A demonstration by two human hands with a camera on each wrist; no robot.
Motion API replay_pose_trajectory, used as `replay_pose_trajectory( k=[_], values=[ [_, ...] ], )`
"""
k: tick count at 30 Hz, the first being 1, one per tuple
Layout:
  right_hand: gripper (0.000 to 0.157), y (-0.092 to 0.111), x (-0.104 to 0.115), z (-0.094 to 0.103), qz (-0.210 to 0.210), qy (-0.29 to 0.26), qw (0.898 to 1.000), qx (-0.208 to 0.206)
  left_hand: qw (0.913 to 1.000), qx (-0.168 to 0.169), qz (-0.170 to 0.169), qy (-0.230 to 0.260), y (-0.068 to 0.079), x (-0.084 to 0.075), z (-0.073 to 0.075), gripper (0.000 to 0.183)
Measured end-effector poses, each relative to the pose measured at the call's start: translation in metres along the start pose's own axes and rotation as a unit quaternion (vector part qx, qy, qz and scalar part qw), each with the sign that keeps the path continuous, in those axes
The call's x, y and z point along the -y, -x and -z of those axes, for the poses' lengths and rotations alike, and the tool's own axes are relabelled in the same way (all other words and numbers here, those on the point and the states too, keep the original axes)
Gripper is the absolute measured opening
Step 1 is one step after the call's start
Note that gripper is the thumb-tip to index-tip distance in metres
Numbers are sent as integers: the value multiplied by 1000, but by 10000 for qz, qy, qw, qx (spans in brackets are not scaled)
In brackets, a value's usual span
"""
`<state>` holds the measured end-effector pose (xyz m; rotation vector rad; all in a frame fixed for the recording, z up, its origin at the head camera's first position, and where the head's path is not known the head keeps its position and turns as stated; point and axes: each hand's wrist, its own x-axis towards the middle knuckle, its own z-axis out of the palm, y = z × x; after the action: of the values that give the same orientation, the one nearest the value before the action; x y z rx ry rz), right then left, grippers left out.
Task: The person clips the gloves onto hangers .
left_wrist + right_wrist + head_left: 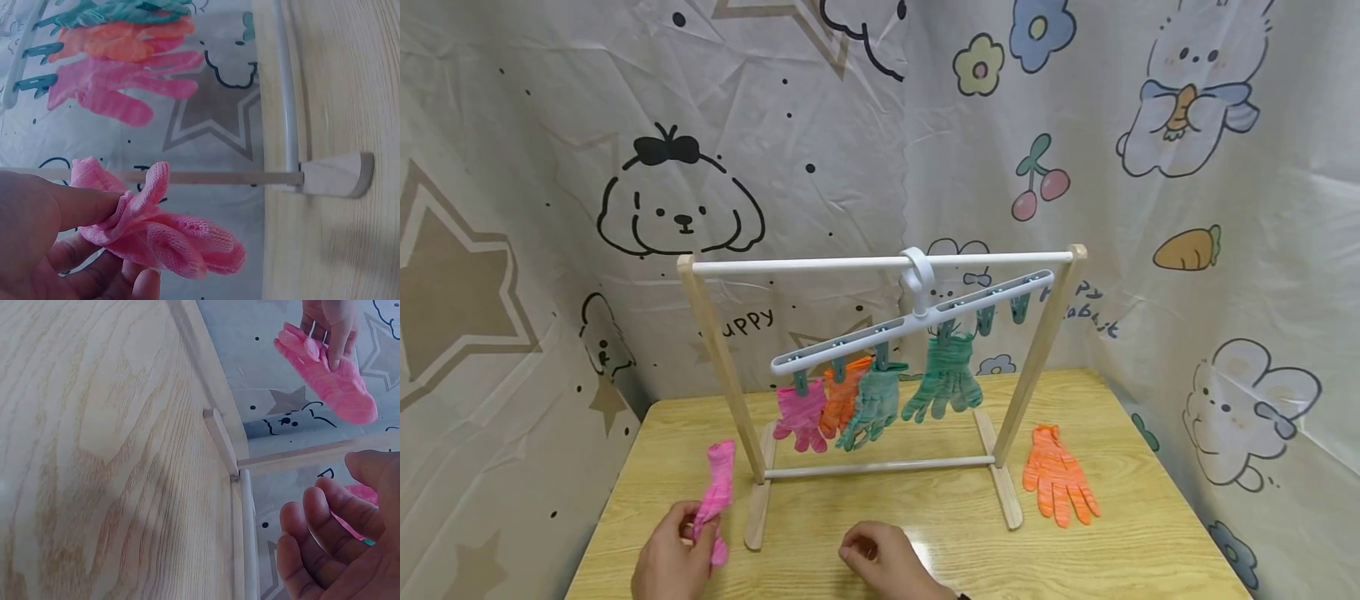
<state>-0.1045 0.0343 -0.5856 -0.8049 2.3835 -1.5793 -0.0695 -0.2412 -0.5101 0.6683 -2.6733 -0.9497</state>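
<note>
My left hand pinches a pink knit glove between thumb and fingers, left of the rack's near foot. In the left wrist view the glove's fingers point away from the palm. My right hand holds nothing, its fingers loosely curled above the front of the table. From a white hanger with teal clips, a pink glove, an orange glove and two green gloves hang. The two clips at the hanger's right end carry nothing.
The hanger hooks over the white top bar of a wooden rack and slants up to the right. An orange glove lies flat on the table right of the rack. A printed curtain surrounds the table.
</note>
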Motion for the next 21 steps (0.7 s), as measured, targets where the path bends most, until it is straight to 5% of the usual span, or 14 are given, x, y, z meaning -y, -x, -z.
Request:
replay_pose_trajectory(
  k=[10,21],
  values=[
    [31,3,-3,9,191,146,9995,-224,9992,178,-236,285,10,-6,-4,26],
    [39,7,-6,20,-206,-20,9996,-191,9968,196,-626,456,14,-8,-15,21]
  ],
)
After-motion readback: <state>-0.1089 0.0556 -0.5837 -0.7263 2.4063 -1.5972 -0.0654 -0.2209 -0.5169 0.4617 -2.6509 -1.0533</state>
